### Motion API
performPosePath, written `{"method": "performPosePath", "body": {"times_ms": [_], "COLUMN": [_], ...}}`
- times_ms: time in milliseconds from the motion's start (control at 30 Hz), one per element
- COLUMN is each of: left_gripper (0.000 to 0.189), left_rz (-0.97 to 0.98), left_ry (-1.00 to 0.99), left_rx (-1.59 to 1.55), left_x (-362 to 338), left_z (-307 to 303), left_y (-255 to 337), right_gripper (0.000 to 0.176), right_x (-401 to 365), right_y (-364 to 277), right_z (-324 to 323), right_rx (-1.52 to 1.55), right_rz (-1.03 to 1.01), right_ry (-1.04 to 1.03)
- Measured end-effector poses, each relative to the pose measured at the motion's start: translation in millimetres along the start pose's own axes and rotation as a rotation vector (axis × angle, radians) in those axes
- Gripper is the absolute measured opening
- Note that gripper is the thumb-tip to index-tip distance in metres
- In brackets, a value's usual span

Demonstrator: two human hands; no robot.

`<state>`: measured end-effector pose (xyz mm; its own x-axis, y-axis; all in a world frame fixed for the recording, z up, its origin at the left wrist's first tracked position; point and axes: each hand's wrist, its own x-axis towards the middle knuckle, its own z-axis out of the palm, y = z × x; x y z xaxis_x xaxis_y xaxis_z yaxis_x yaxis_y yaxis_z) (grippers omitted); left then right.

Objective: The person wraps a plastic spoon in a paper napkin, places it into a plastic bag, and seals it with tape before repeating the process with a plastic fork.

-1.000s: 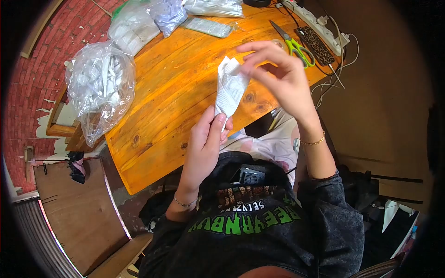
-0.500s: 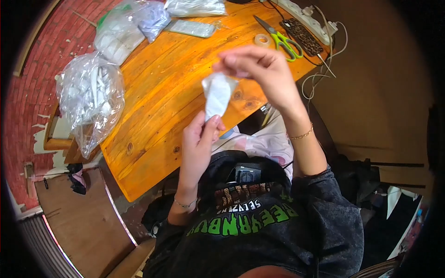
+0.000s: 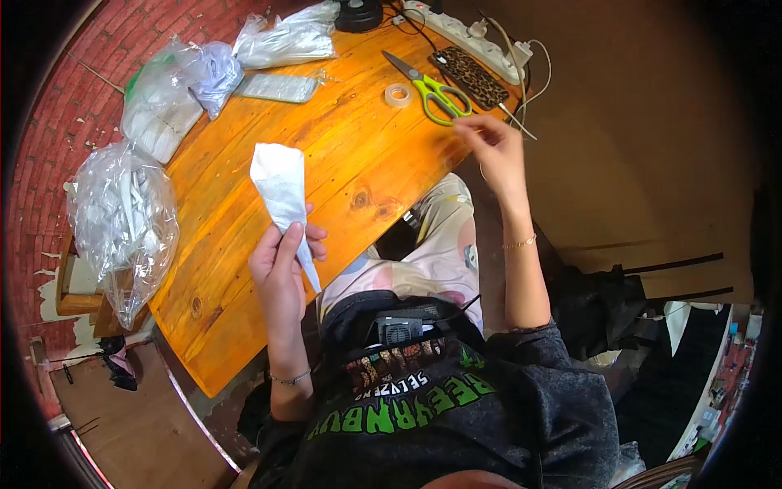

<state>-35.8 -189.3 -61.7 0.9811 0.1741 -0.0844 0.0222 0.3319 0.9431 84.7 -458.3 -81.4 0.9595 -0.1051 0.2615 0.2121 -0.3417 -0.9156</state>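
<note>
Wooden table (image 3: 350, 155) lies below you | your left hand (image 3: 279, 262) pinches white paper cone (image 3: 281, 183) | your right hand (image 3: 495, 153) half-curls near green-handled scissors (image 3: 423, 85), its hold unclear

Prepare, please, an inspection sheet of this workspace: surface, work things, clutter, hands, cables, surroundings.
Surface: wooden table, grain and dark knots visible.
Work things: white cone, held; green-handled scissors lying beside tape roll.
Clutter: clear plastic bag of white pieces at left edge; more bags beyond.
Hands: left hand grips the cone's lower part; right hand by the scissors' handles, contact unclear.
Cables: power strip with plugs; white cable nearby.
Surroundings: red brick-patterned wall, peeling.
</note>
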Motion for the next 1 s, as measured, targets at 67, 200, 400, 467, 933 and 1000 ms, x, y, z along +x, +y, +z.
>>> {"method": "performPosePath", "body": {"times_ms": [67, 200, 400, 467, 933, 1000], "left_gripper": [0.029, 0.033, 0.032, 0.03, 0.031, 0.031], "left_rz": [-0.014, -0.01, 0.065, 0.124, 0.093, 0.079], "left_ry": [0.011, 0.051, 0.107, 0.113, 0.167, 0.157], "left_rx": [-0.029, -0.031, -0.001, -0.004, 0.015, 0.021], "left_x": [1, 1, 15, 22, 27, 29], "left_z": [-6, -16, -34, -39, -71, -71], "left_y": [-1, -1, 13, 24, 17, 16], "right_gripper": [0.013, 0.014, 0.012, 0.014, 0.022, 0.023], "right_x": [21, 54, 84, 92, 120, 125], "right_y": [21, 25, -6, -5, 6, 7], "right_z": [-13, -5, 64, 94, 188, 190], "right_rx": [-0.093, -0.11, -0.238, -0.37, -0.576, -0.581], "right_rz": [-0.054, -0.139, -0.471, -0.596, -0.869, -0.9], "right_ry": [0.14, 0.173, -0.106, -0.211, -0.375, -0.413]}}
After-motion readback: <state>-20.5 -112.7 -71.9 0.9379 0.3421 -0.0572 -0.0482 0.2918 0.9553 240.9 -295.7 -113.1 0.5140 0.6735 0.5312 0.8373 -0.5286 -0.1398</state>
